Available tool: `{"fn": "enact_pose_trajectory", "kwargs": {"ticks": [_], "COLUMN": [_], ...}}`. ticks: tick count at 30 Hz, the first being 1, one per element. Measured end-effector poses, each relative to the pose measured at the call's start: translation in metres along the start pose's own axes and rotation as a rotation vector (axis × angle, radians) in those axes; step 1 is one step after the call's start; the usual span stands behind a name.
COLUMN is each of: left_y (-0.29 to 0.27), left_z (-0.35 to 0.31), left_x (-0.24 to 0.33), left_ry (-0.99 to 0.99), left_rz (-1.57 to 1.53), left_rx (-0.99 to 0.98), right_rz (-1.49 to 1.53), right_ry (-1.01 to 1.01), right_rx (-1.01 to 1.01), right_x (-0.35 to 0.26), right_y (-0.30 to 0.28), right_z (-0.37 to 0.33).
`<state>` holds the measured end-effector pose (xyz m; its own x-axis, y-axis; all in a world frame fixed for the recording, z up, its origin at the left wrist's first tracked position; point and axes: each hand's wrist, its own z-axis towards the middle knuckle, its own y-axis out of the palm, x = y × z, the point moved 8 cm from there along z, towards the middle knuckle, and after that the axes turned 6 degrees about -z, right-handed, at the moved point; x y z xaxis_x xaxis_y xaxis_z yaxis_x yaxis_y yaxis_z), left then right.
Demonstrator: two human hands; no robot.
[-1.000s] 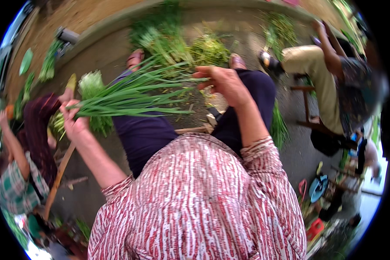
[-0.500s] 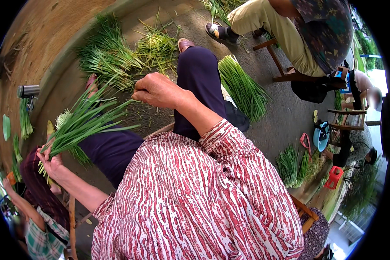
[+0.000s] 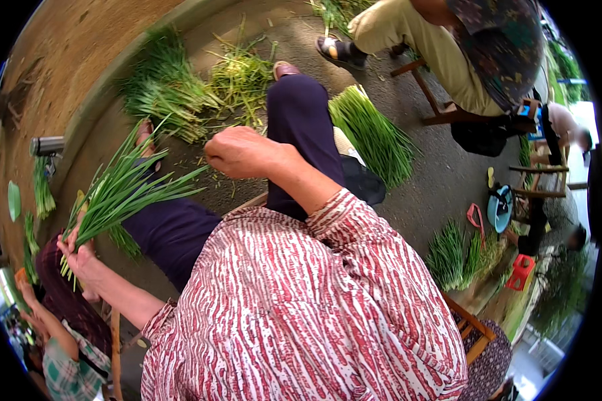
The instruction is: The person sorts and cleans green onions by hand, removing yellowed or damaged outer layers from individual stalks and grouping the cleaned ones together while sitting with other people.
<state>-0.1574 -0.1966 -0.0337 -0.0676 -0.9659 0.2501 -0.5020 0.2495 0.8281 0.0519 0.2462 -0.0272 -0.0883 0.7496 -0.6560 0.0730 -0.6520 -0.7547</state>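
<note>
My left hand (image 3: pixel 79 252) is wrapped round the pale stem ends of a bunch of garlic chives (image 3: pixel 130 187). Its long green leaves fan out up and to the right over my left thigh. Above my right knee, my right hand (image 3: pixel 242 152) is closed with its fingers curled under. Whatever it may hold is hidden, and the leaf tips end just short of it. A loose pile of chives (image 3: pixel 167 87) lies beyond my hands, beside a heap of yellowish trimmings (image 3: pixel 241 77). To the right of my right knee rests a neat bundle of chives (image 3: pixel 374 137).
A person in khaki trousers (image 3: pixel 394 30) sits on a wooden stool at the upper right. Another person in a checked shirt (image 3: pixel 70 361) is at the lower left. A blue basin (image 3: pixel 498 208), a red stool (image 3: pixel 520 273) and more chives (image 3: pixel 451 257) stand at the right.
My right hand, earlier pinching at a leaf tip, is now curled in and apart from the leaves. The bunch in my left hand has sunk slightly and its leaves have drawn together.
</note>
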Motion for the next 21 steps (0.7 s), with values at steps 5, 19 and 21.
{"fn": "enact_pose_trajectory", "kwargs": {"ticks": [5, 19, 21], "left_y": [0.011, 0.023, 0.021], "left_z": [-0.015, -0.061, -0.058], "left_x": [-0.042, -0.060, -0.057], "left_ry": [-0.442, 0.046, 0.072], "left_rz": [-0.122, -0.115, -0.107], "left_rx": [-0.053, -0.022, -0.007], "right_rz": [-0.032, -0.129, -0.194], "right_ry": [0.043, 0.382, 0.443], "right_rx": [0.048, 0.360, 0.471], "right_x": [-0.004, 0.019, 0.068], "right_y": [-0.004, -0.011, -0.012], "right_z": [0.001, 0.024, 0.025]}}
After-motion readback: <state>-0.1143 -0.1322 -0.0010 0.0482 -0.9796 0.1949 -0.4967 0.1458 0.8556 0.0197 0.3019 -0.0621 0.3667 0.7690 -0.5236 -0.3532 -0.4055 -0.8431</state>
